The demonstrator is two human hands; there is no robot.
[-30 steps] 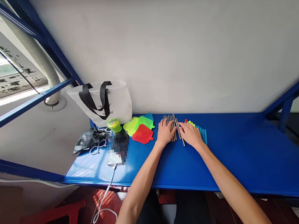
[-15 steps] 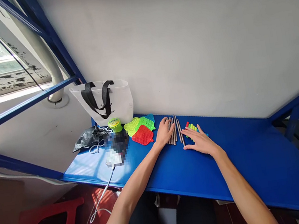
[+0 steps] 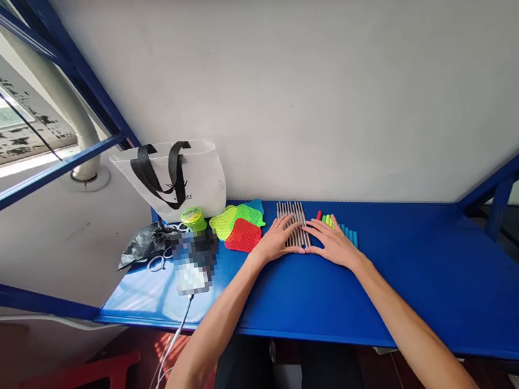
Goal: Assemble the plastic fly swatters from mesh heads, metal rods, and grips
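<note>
L hand [image 3: 273, 241] & R hand [image 3: 332, 244] both lie flat, palms down, fingers spread, no grip on anything. They flank the near end of a tight row of metal rods [image 3: 294, 224], which lie side by side on a blue table [image 3: 411, 263], long axes running toward the wall. L fingers [image 3: 284, 230] touch the row's left side; R fingertips [image 3: 309, 239] meet its near end.

Risk: rods look round, so uneven pressure or a quick lift could let them roll or splay. R hand is also v. close to the colored sticks [image 3: 335, 225] just right of the row; a sideways slip could knock them out of line or mix them in.

Left of the row: red mesh pad [image 3: 242, 235] overlapping green & yellow ones. Farther left: tape spool [image 3: 194, 220], scissors [image 3: 157, 263], black bag [image 3: 143, 245], tote [image 3: 171, 175].

Hard to tell: rod count, hollow or solid. Sticks partly hidden behind R hand. One item [image 3: 194, 261] by the spool is pixelated, can't ID.
</note>
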